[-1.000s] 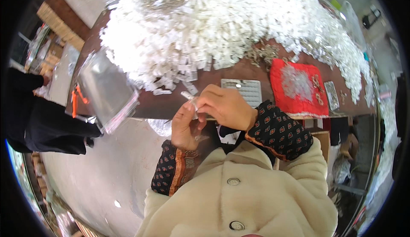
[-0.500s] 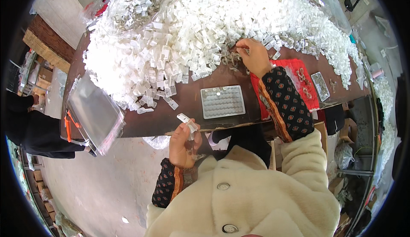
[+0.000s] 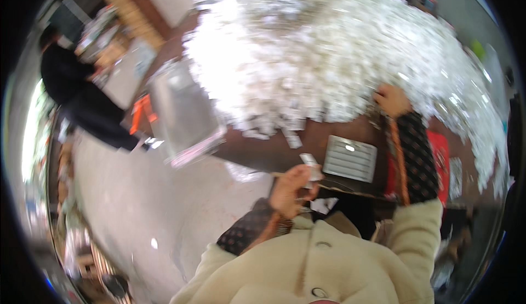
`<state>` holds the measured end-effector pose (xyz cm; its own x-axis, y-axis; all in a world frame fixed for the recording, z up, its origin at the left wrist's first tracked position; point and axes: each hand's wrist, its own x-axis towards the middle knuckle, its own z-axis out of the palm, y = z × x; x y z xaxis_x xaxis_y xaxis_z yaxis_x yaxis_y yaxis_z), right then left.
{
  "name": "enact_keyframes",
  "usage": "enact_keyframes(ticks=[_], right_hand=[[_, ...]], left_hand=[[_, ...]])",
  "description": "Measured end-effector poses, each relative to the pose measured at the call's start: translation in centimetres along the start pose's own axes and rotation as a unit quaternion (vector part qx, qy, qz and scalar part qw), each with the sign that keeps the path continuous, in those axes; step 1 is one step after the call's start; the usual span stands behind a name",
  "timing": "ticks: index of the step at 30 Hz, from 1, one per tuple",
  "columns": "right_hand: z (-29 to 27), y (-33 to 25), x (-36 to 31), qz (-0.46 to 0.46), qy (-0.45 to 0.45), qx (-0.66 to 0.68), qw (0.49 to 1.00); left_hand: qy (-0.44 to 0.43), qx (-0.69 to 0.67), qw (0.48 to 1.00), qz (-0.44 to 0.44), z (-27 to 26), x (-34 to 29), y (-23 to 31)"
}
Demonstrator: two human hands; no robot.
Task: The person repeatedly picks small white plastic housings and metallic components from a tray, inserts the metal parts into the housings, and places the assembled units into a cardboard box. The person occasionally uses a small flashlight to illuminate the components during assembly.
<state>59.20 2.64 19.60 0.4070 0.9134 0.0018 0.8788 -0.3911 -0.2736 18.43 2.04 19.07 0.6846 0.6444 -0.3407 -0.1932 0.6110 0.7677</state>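
Note:
My left hand (image 3: 292, 191), low at the table's front edge, is closed around a small white and clear plastic box (image 3: 311, 166). The box stands up out of my thumb and fingers. Farther right, my right hand (image 3: 394, 101) reaches to the near edge of a big heap of small white and clear pieces (image 3: 307, 57). Its fingers are curled together beside some small darker bits; blur hides what they pinch. Between my hands, a pale rectangular tray (image 3: 349, 159) with ridged rows lies on the brown table (image 3: 252, 149).
Clear plastic sheets or bags (image 3: 183, 109) lie at the table's left corner, beside an orange-handled tool (image 3: 143, 112). A red cloth (image 3: 440, 149) and a small light tray (image 3: 455, 178) lie right of my forearm. A person in black (image 3: 82, 93) stands at the left.
The whole view has swung left and blurred, so the table sits farther right and the person shows more fully. My left hand still holds the box; my right hand stays at the heap's edge.

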Motion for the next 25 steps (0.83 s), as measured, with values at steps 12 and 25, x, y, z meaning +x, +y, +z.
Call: enact_keyframes(ticks=[12, 25], right_hand=[[0.2, 2.3, -0.7, 0.017, 0.138, 0.221, 0.965], [-2.5, 3.4, -1.9, 0.146, 0.256, 0.107, 0.950]], left_hand=[[0.000, -0.012, 0.999, -0.049, -0.2, -1.0, -0.3], [-0.087, -0.135, 0.987, -0.008, -0.8, -0.9, -0.1]])
